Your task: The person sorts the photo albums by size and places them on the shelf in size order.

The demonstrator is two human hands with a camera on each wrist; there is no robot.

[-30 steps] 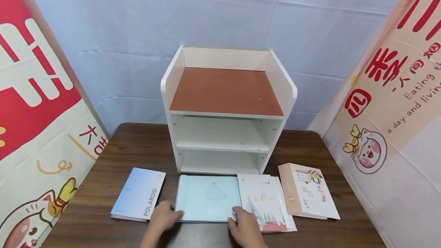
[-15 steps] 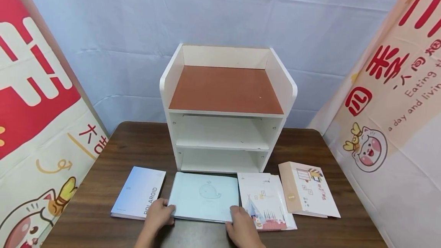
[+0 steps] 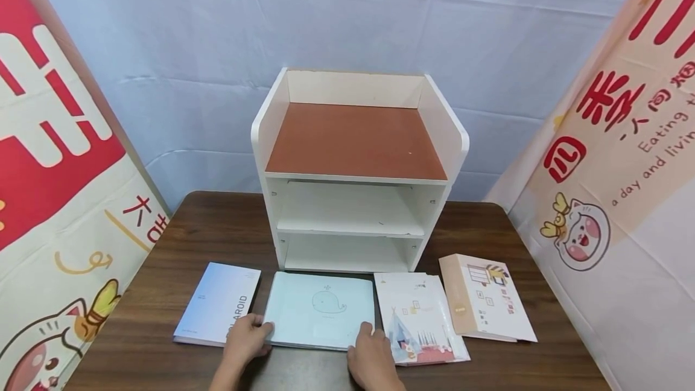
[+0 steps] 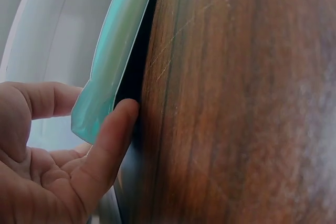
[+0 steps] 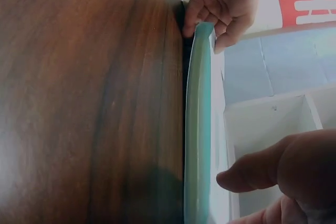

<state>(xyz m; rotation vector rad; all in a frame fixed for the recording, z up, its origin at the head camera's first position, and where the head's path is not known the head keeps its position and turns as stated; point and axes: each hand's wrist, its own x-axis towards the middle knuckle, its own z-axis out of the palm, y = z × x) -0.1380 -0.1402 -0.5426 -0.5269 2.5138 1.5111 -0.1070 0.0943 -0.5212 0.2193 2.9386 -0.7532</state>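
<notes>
A light blue-green book with a whale drawing (image 3: 320, 306) lies in front of the white shelf unit (image 3: 353, 234). At its near left corner my left hand (image 3: 244, 340) pinches the book, and in the left wrist view the left hand (image 4: 58, 156) has the book's corner (image 4: 94, 108) between its digits. My right hand (image 3: 374, 358) touches the cover near the front right corner. In the right wrist view one digit of the right hand (image 5: 294, 171) lies against the cover side of the book (image 5: 199, 129); the other fingers are mostly out of frame.
A blue POLAROID book (image 3: 217, 303) lies left, partly behind the left hand. To the right are a white illustrated book (image 3: 415, 318) in a clear sleeve and a white-and-tan one (image 3: 488, 300). The shelf unit has a brown top (image 3: 355, 143); all stand on the wooden table (image 3: 222, 222).
The whale book has moved left and tilted slightly, away from the illustrated book. Both hands have moved left; the left now grips the corner, and the right has slid along the front edge.
</notes>
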